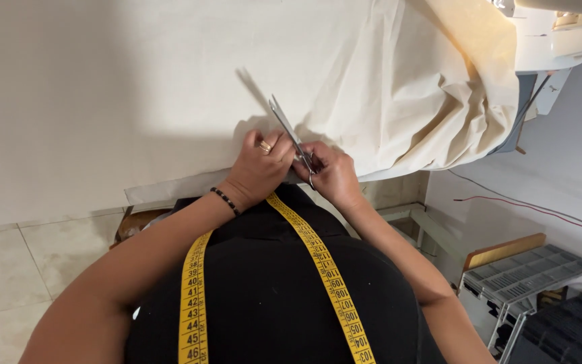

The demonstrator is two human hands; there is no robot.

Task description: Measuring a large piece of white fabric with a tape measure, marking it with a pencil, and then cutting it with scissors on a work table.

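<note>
A large sheet of cream fabric (170,87) covers the table, bunched in folds at the right. My right hand (335,175) grips the handles of metal scissors (289,131), whose blades point away over the cloth near its front edge. My left hand (259,168), with a ring and a beaded bracelet, presses on the fabric right beside the scissors, touching the right hand. A yellow measuring tape (325,269) hangs around my neck over a black top.
A white sewing machine (560,34) stands at the far right of the table, partly draped by cloth. Grey plastic crates (540,283) sit on the floor at the lower right. Red and black cables (533,205) run along the wall. Tiled floor (15,269) lies at the left.
</note>
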